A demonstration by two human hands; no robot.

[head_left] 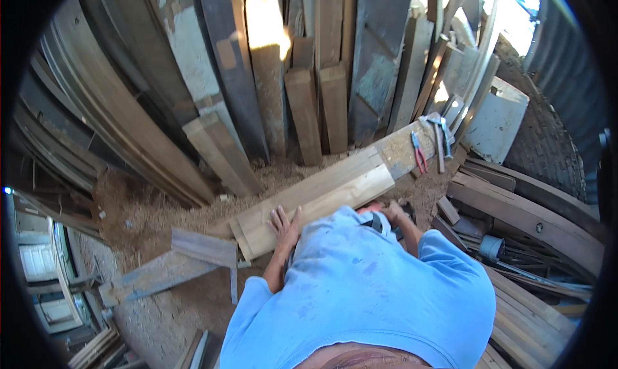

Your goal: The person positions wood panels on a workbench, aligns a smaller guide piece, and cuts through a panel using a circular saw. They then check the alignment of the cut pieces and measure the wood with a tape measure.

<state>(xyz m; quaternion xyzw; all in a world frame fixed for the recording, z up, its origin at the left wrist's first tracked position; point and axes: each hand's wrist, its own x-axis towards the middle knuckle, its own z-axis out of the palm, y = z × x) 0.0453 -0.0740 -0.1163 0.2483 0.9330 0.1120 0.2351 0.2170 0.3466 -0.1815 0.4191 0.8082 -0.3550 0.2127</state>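
My left hand [282, 225] lies on the near end of a pale wooden plank [328, 200], its fingers spread flat on the wood. This plank rests along a longer board [302, 184] that slants up to the right. Close to my body, by the plank's right part, is my right hand [394, 213]. Its fingers are curled, and a dark shape shows beside it; what they hold is mostly hidden by my shirt. Red-handled pliers [419, 153] and a hammer [441, 136] lie on the far right end of the board, beyond both hands.
Several tall planks [302, 111] lean upright along the far side. Sawdust [148, 202] covers the ground at left, near a grey angled board [203, 247]. Heavy beams [521, 205] and a small round tin [491, 247] lie at right. A white panel [496, 124] leans behind them.
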